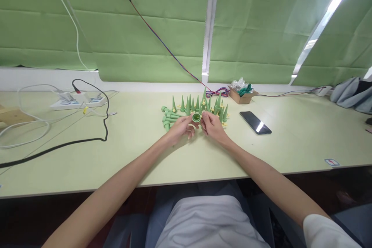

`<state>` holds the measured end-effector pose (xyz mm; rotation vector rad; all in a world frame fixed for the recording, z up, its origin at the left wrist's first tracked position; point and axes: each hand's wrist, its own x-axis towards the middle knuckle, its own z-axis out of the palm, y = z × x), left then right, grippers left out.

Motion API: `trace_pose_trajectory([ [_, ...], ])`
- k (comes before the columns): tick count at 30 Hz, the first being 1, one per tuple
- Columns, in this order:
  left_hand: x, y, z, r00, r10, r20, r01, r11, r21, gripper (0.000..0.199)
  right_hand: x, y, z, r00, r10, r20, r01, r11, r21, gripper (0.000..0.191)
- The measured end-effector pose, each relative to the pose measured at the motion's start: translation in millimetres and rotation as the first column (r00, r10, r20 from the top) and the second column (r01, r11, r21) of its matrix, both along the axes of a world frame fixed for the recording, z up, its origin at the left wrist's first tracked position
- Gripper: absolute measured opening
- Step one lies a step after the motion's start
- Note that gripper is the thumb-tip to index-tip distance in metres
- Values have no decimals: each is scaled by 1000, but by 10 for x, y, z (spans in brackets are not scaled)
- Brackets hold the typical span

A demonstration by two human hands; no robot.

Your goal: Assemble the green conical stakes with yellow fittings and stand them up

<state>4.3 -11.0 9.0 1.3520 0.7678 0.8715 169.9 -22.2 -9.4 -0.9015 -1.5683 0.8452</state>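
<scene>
My left hand (182, 127) is closed around a green plastic watering spike (196, 117), its round hollow end turned up toward me. Right beside it, my right hand (213, 124) pinches at the side of this piece; what lies between its fingertips is too small and covered to make out. Behind both hands stand several green cone-shaped spikes (182, 104), points up, some with small yellow valves at their bases. Left of my left hand, several green spikes (171, 115) lie on their sides in a row, partly hidden by the hand.
A black phone (255, 123) lies on the pale table (186, 166) to the right. Behind it are a small cardboard box (242, 96) with plastic wrapping and a coiled red-blue cable (221, 92). At left sit a white power strip (78, 102) and a black cord (69, 142).
</scene>
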Motion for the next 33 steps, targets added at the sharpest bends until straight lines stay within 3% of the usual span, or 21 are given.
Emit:
trace_pose_trajectory([
  [5,-11,6,-25,996,-51,78,57,995,-83,40,10,10,-20,999,31,7,-31,999,9,53],
  [13,-57,3,-4,996,-6,90,6,1000,5,42,17,-10,-35,994,31,102,-36,998,56,51],
  [21,-96,14,-41,997,58,-56,-46,978,201,40,36,0,-38,987,-6,161,-2,999,52,51],
  [33,-88,-34,-32,958,202,-203,-88,882,463,32,47,0,-13,954,-86,288,60,993,97,53],
])
